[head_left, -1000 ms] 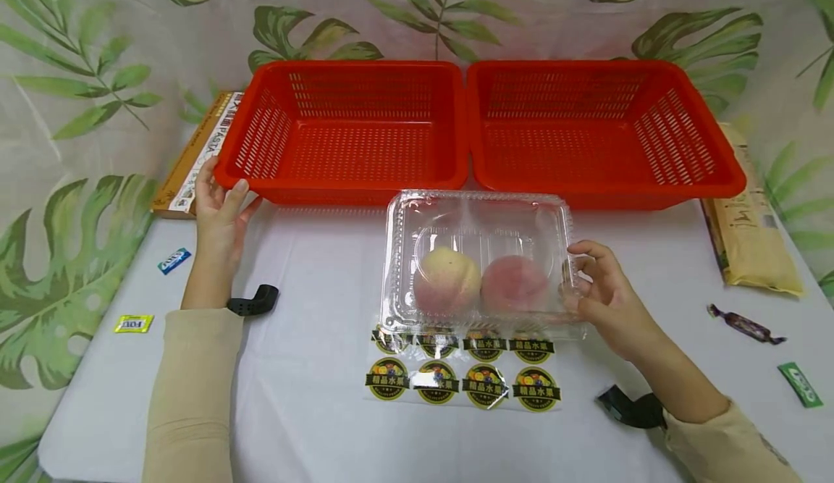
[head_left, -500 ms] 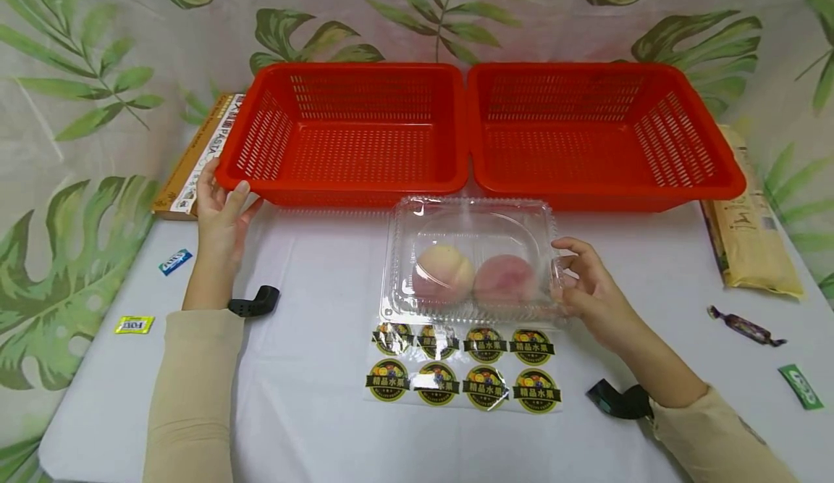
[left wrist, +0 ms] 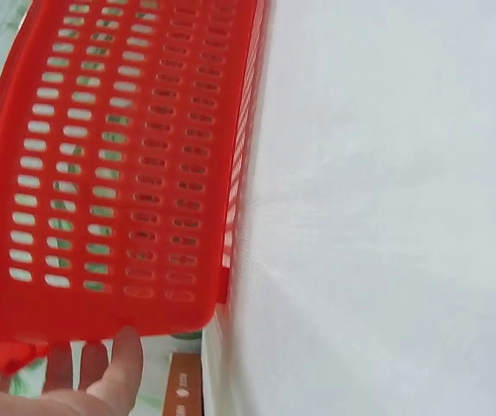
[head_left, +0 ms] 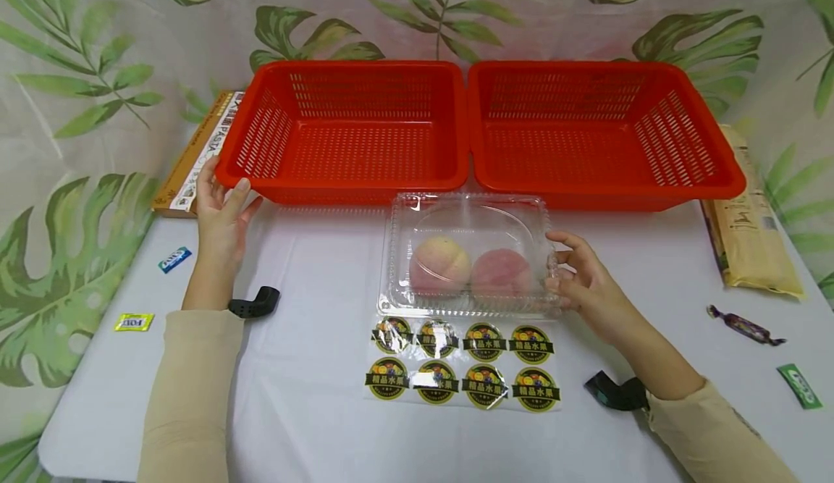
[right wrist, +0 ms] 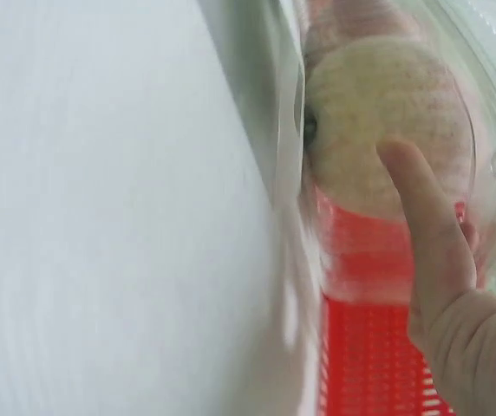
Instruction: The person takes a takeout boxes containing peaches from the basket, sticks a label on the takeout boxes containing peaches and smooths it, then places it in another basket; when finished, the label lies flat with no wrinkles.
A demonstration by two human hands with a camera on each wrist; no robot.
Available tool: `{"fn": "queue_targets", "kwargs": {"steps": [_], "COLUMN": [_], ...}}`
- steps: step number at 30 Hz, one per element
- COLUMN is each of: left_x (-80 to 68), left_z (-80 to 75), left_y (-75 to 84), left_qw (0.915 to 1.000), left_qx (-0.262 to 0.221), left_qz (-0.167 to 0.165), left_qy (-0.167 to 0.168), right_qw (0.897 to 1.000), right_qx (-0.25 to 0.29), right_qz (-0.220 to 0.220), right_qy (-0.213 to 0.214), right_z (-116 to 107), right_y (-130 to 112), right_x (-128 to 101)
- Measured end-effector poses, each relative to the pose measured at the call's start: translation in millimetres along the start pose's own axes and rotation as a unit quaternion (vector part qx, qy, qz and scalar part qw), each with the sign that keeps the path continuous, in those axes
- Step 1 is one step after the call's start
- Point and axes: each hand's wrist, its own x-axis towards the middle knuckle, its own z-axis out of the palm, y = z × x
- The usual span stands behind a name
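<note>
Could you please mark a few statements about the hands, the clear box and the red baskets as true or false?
1. The right hand holds the clear plastic box by its right end. True.
2. The box holds three peaches. False: two peaches lie in it.
3. The left hand grips the corner of the left red basket. True.
4. The right red basket holds a sweet. False: nothing shows inside it; the wrapped sweet lies on the table.
5. The sticker sheet lies in front of the box. True.
</note>
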Motion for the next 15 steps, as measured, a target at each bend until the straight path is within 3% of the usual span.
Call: {"fn": "queue_targets", "kwargs": {"steps": [4, 8, 12, 15], "left_x": [-14.6, -39.7, -70.5, -96.5], "left_z": [7.7, 9.6, 8.9, 10.0], "left_y": [4.7, 3.5, -3.3, -10.0], "left_qw": [0.9944, 0.9757, 0.9431, 0.9051], "left_qx": [0.103, 0.219, 0.324, 0.400], "left_qz": [-0.002, 0.005, 0.024, 0.036], "left_qy": [0.022, 0.002, -0.070, -0.138], "right_qw": [0.995, 0.985, 0.976, 0.959], "right_qx": [-0.101, -0.162, -0.147, -0.139], "right_qz": [0.024, -0.025, -0.145, -0.239], "right_qy": [0.011, 0.047, 0.071, 0.065], "right_z": [-2, 2, 13, 26], "right_y": [-8, -18, -24, -26], "right_x": [-7, -19, -31, -38]}}
